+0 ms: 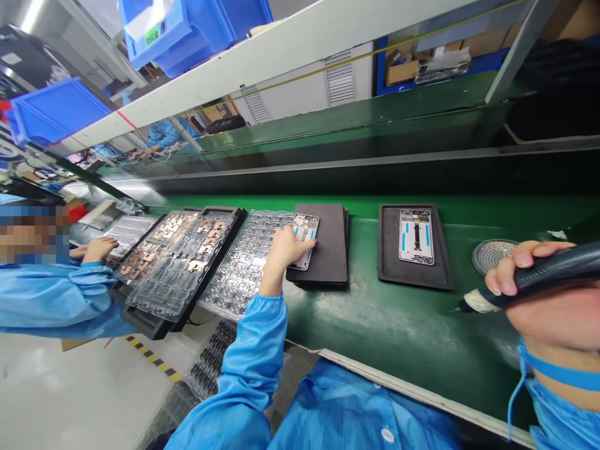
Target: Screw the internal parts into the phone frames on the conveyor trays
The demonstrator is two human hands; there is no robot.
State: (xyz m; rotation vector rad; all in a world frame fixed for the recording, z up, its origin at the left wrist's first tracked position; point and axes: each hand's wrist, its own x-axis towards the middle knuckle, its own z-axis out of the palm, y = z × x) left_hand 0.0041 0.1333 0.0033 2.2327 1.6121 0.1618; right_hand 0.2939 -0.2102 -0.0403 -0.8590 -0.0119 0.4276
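My left hand is closed on an open phone frame with circuit parts and blue strips, over the left edge of stacked black foam trays. On the right, my right hand wraps round a black electric screwdriver, its pale-collared tip pointing left above the green bench. Between the hands, a second phone frame lies in a black tray. Beside the screwdriver sits a round dish of screws, partly hidden by my fingers.
A clear tray of small parts lies left of the foam stack. Farther left are stacked trays with copper-coloured pieces and a co-worker in a blue sleeve. A shelf beam with blue bins crosses above the bench.
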